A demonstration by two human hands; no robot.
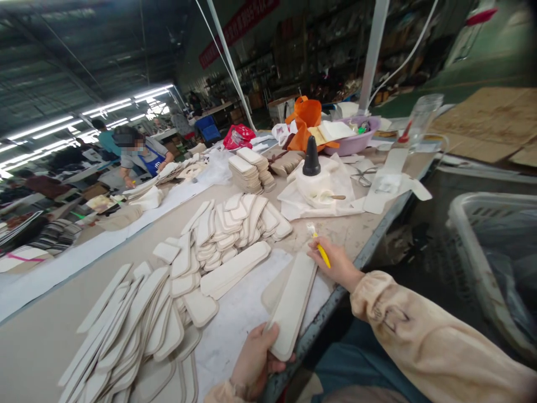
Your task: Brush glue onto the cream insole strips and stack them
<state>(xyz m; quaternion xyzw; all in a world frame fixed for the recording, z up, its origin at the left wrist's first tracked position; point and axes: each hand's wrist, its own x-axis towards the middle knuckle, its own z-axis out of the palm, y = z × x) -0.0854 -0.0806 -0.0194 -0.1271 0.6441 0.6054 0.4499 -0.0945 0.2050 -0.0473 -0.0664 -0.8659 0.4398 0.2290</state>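
Beige sleeve (419, 330) nearest cam. L hand (254, 361) grips long pale panel (292, 302) at rounded near end, just by table edge (325, 315); R hand (338, 267) closed on yellow brush (323, 253) at panel's far end. Panel looks light, semi-stiff, prob. bendy mid-length; best held by edges, thumb on top, fingers under.

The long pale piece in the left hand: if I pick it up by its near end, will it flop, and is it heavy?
The long pale piece is probably fairly stiff: it lies straight, with no visible droop where the left hand grips its end. It's likely light for its length, since its edge looks thin. Its broad, flat shape makes rolling unlikely.
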